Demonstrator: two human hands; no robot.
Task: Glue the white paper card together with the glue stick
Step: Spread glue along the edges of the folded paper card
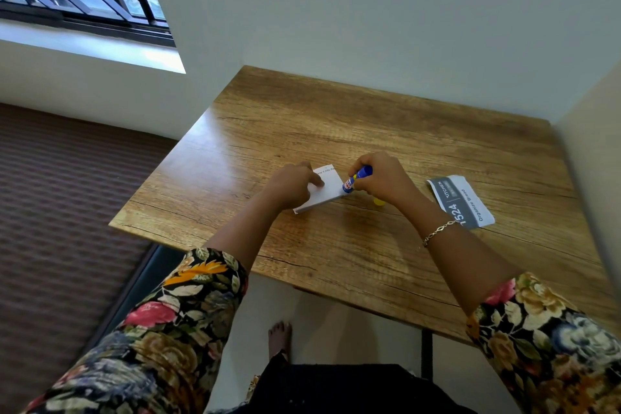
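Tabletop point(302, 111) — white card point(331, 185) gripped by left hand point(290, 186), glue stick point(357, 178) by right hand point(383, 180)

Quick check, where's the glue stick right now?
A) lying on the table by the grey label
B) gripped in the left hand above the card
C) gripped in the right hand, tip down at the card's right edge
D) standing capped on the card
C: the right hand grips the glue stick, its tip at the right edge of the card, which the left hand holds on the table.
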